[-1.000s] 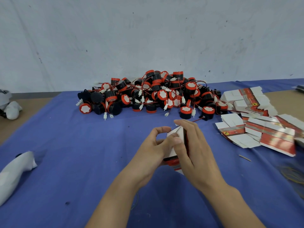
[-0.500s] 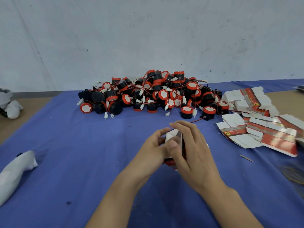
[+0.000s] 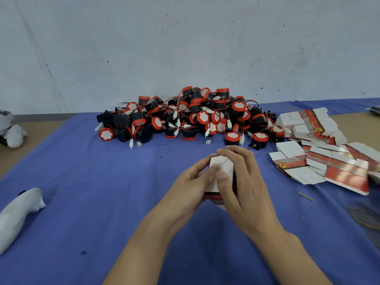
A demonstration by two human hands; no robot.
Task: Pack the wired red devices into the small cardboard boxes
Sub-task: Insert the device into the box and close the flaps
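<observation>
A blue cloth (image 3: 82, 182) covers most of the table in front of the grey wall (image 3: 185, 48). At its far side lies a big heap of devices (image 3: 185, 118): short black drums with red rims and white toothed faces, tangled together by thin red and black wires that end in small white plugs. To the right of the heap, unfolded box blanks (image 3: 329, 163) lie fanned out in loose stacks, white card with a red printed band. A yellow round badge with a black mark shows on that band, but the lettering is too small and blurred to read. A white bundle of cloth (image 3: 18, 212) rests near the left edge.

Near the middle of the cloth, just in front of the heap, both hands hold one small box (image 3: 225, 164) between them. The left hand (image 3: 191, 188) curls round its left side and the right hand (image 3: 244, 186) wraps its right side, both thumbs pressing on the white folded end flaps. The box's lower part shows red and black print, unreadable.
</observation>
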